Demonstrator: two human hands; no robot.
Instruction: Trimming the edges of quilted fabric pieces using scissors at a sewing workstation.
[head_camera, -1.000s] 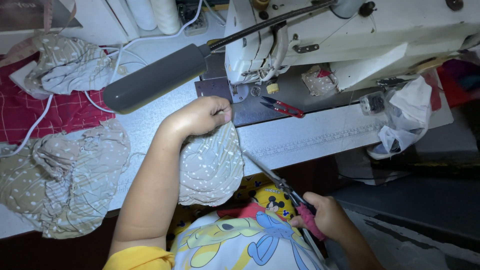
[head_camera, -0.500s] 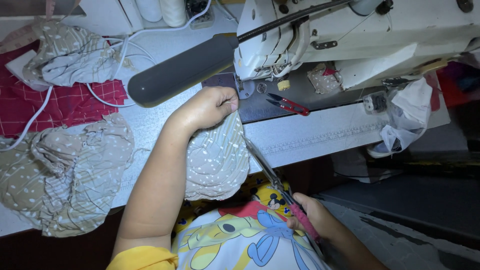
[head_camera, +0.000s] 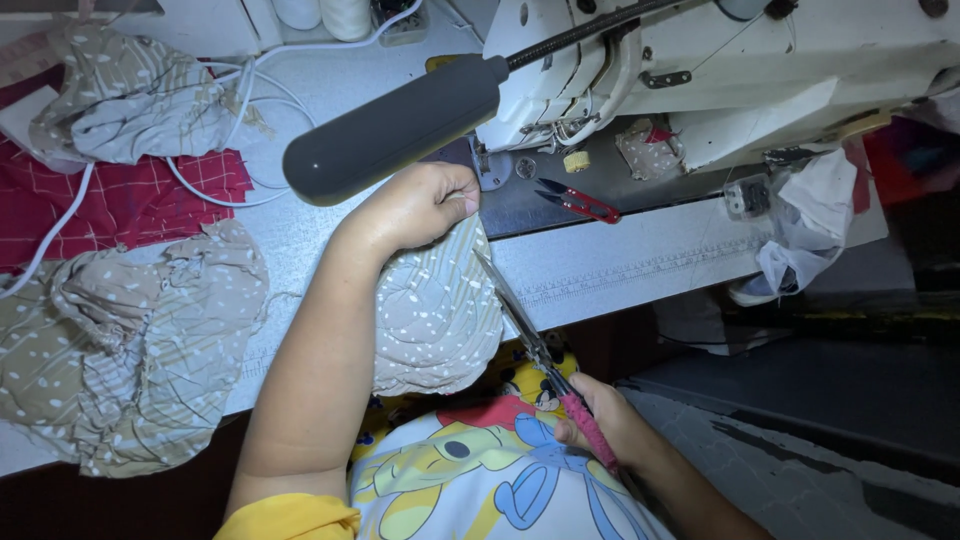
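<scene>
Scissors (head_camera: 530, 330) along hand-held dotted fabric (head_camera: 435, 310)

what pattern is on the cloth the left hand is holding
Beige cloth with small white dots and fine stripes, clearest in the head view.

Your table (head_camera: 300, 225) carries the sewing machine (head_camera: 700, 70) far right, red snips (head_camera: 580, 203) beside it, dotted fabric (head_camera: 140, 340) near left, red cloth (head_camera: 120, 200) far left.

Single head-worn view, looking steeply down from above, close to sewing table (head_camera: 300, 225). Sewing machine (head_camera: 720, 70) at top, person's lap at bottom edge. No second view to overlap.
</scene>
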